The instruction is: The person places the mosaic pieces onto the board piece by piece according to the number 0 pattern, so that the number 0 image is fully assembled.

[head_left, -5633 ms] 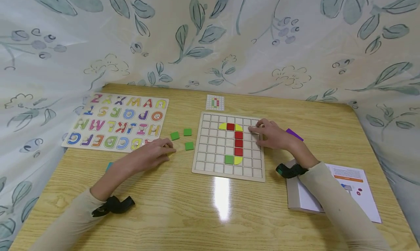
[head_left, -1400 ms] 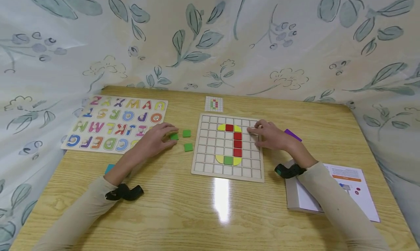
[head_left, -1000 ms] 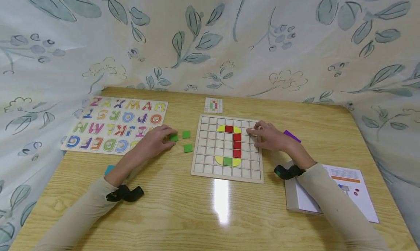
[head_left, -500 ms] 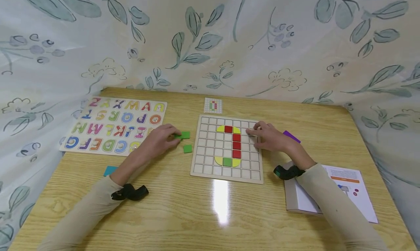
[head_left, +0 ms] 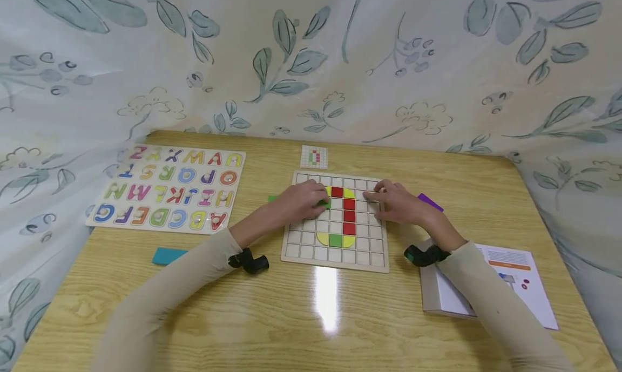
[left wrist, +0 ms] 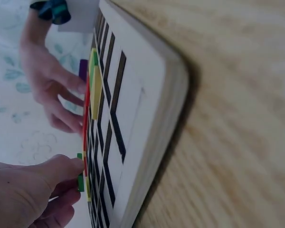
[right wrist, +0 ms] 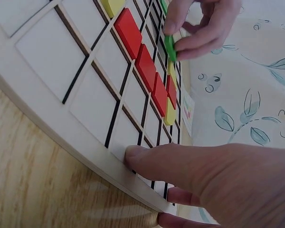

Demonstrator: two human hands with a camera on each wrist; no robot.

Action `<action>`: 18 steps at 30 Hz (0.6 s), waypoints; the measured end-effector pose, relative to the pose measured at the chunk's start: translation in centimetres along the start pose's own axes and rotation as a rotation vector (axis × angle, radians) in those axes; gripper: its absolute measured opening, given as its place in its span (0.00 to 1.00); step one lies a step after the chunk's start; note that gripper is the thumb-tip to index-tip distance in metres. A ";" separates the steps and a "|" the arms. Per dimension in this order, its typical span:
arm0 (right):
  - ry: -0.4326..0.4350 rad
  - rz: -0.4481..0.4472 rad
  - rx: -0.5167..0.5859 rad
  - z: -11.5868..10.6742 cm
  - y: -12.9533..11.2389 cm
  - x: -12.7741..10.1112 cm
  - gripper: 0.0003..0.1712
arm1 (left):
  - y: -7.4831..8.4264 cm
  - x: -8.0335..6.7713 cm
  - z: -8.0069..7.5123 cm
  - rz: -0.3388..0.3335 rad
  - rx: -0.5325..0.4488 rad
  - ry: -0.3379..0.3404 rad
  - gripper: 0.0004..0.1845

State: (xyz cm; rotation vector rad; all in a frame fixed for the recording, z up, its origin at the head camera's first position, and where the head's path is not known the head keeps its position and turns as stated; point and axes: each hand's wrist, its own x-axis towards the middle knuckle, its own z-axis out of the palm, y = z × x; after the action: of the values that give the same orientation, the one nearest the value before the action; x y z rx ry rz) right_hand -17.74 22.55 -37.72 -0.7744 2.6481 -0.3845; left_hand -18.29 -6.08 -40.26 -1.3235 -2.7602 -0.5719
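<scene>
My left hand pinches a green square tile between thumb and fingers, close over the upper left part of the wooden grid board. That tile is beside the yellow quarter-round piece at the top left of the pattern. On the board lie red square tiles in a column, another red tile on top, yellow quarter-round pieces and one green tile at the bottom. My right hand rests on the board's right edge, its thumb and fingertips on the wood.
Beside the board a loose green tile shows past my left forearm. A small pattern card lies behind the board. An alphabet puzzle and a teal piece lie left; a purple piece and a white box are right.
A yellow quarter-round piece has come to lie at the pattern's lower left. My left hand then picked up a green tile and carried it right, over the board. The right hand stays put.
</scene>
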 end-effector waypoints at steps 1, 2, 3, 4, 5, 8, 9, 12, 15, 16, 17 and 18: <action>0.000 -0.006 -0.002 0.0 0.0 0.1 0.34 | 0.0 0.2 0.0 -0.011 0.000 -0.018 0.07; -0.002 -0.007 -0.001 -0.1 0.0 0.1 0.34 | 0.0 0.4 0.0 -0.023 -0.001 -0.033 0.08; -0.004 -0.009 -0.002 -0.1 0.0 0.1 0.34 | 0.0 0.5 0.0 -0.032 -0.005 -0.046 0.08; -0.005 -0.011 -0.006 -0.1 0.1 0.2 0.34 | 0.0 0.6 0.0 -0.038 -0.008 -0.056 0.08; -0.006 -0.015 -0.007 -0.1 0.1 0.2 0.33 | 0.0 0.6 0.0 -0.044 -0.010 -0.063 0.08; -0.009 -0.016 -0.010 -0.3 0.3 0.3 0.33 | 0.0 0.6 -0.1 -0.053 -0.014 -0.074 0.08; -0.011 -0.015 -0.006 -0.3 0.4 0.3 0.33 | 0.0 0.6 -0.2 -0.055 -0.013 -0.075 0.09; -0.020 -0.008 0.008 -0.4 0.4 0.2 0.33 | -0.1 0.6 -0.1 -0.056 -0.015 -0.072 0.09; -0.025 -0.006 0.015 -0.4 0.5 0.3 0.34 | -0.2 0.6 -0.1 -0.052 -0.024 -0.064 0.08; -0.023 -0.009 0.013 -0.5 0.5 0.3 0.34 | -0.2 0.6 -0.1 -0.049 -0.027 -0.061 0.08; -0.021 -0.011 0.008 -0.5 0.5 0.3 0.33 | -0.2 0.6 -0.1 -0.046 -0.031 -0.058 0.08; -0.017 -0.015 0.003 -0.5 0.5 0.3 0.33 | -0.2 0.7 -0.1 -0.042 -0.032 -0.054 0.08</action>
State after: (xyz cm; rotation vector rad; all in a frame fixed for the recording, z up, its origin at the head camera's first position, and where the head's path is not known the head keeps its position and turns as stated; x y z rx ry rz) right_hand -18.43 22.89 -37.50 -0.7937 2.6266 -0.3840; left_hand -18.88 -5.75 -40.07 -1.3093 -2.8397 -0.5940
